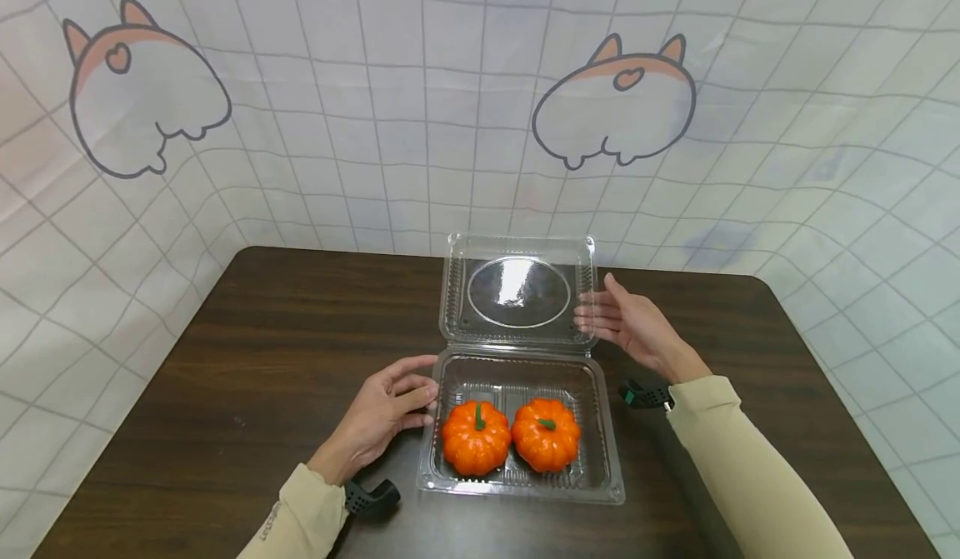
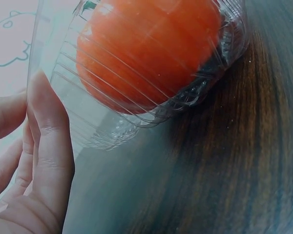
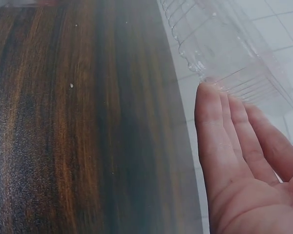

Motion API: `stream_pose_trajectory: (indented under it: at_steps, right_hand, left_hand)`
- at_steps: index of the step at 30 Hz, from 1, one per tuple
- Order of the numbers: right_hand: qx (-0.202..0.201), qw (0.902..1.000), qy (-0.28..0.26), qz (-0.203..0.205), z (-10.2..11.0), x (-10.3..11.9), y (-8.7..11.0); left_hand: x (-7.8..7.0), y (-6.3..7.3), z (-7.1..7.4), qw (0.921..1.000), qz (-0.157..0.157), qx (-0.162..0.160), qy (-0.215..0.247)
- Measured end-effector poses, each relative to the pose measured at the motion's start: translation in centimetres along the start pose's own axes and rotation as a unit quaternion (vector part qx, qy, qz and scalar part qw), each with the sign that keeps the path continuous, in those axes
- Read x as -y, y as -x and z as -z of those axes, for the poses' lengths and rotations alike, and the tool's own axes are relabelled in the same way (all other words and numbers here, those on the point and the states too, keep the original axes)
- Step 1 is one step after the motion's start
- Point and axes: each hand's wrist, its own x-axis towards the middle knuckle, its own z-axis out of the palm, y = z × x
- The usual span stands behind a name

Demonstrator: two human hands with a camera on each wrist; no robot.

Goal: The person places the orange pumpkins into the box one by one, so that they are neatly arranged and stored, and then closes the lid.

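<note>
A clear plastic clamshell box (image 1: 609, 434) lies with its hinged lid (image 1: 461, 292) raised at the back. Side by side in its base sit two small orange pumpkins with green stems, a left pumpkin (image 1: 476, 442) and a right pumpkin (image 1: 547, 446). My left hand (image 1: 375, 413) pinches the left rim of the base between thumb and fingers; the left wrist view shows the left pumpkin (image 2: 151, 48) through the ribbed wall. At the lid's right side, my right hand (image 1: 641, 326) has its fingers extended behind the clear plastic, fingertips touching the lid (image 3: 244, 73).
The box stands on a dark wood-grain table (image 1: 300, 334). Around the table's back and sides hangs a white grid-patterned curtain (image 1: 375, 126) with cartoon corgi prints. Black wrist bands (image 1: 371, 499) show below each hand.
</note>
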Motion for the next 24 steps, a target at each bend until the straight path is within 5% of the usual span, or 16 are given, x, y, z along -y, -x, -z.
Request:
stream_pose_trajectory:
  at_steps: [24]
  right_hand:
    - [0.003, 0.9988, 0.043, 0.024, 0.1, 1.9, 1.5]
  left_hand:
    - [0.0, 0.0, -0.2, 0.9998, 0.005, -0.004, -0.020]
